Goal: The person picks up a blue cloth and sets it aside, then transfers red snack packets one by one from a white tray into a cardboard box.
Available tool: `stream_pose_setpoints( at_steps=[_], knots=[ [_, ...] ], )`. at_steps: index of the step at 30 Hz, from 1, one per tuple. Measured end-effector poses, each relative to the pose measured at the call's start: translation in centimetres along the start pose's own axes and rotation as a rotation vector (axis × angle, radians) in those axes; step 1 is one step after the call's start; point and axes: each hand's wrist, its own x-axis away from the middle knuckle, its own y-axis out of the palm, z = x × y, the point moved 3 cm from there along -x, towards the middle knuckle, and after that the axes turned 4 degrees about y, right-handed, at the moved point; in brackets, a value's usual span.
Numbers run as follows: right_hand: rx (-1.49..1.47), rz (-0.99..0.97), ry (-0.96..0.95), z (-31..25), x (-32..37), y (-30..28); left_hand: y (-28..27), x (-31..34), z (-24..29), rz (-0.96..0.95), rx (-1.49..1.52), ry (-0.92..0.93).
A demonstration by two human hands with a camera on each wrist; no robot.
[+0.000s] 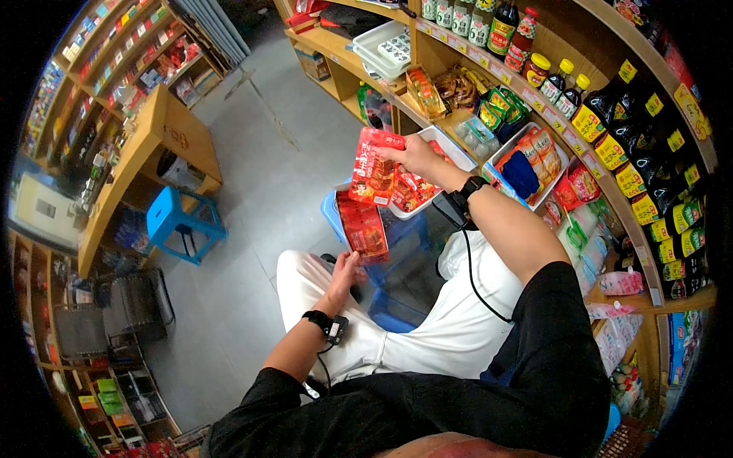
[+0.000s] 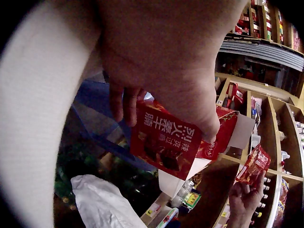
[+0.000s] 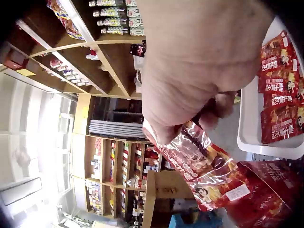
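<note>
My right hand [image 1: 424, 162] pinches a shiny red snack packet [image 1: 372, 164] by its upper edge, thumb on top. Lower and to the left, my left hand [image 1: 343, 282] grips the near end of a red printed carton [image 1: 363, 233]. In the left wrist view a pale end flap stands out from this carton [image 2: 166, 142]. The packet [image 3: 204, 166] hangs close over the carton in the right wrist view. Beside both is a white tray [image 3: 244, 126] with several similar red packets [image 3: 280, 121].
A blue stool [image 1: 408, 238] stands under the tray, between my knees. To the right, wooden shelves hold sauce bottles [image 1: 523, 42] and bagged goods [image 1: 630, 164]. Another white bin [image 1: 563, 164] with packets sits on the lower shelf. Across the floor stands a second blue stool [image 1: 172, 217] by a wooden counter [image 1: 191, 137].
</note>
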Motion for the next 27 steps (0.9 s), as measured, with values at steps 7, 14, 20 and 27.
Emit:
stream_pose_setpoints(
  at_steps=[7,14,20,27],
  knots=[
    [0.133,-0.016,-0.026,-0.2,0.4,1.2,0.0,-0.5,-0.1,0.015,0.011,0.016],
    [0.263,-0.168,-0.074,0.1,0.2,2.9,-0.2,-0.6,-0.1,0.02,0.012,0.012],
    [0.324,-0.264,-0.051,-0.3,1.9,5.7,-0.3,-0.7,-0.3,0.032,0.0,-0.009],
    [0.73,-0.296,-0.33,0.8,2.0,6.7,-0.3,-0.5,-0.2,0.023,0.012,-0.01]
  ],
)
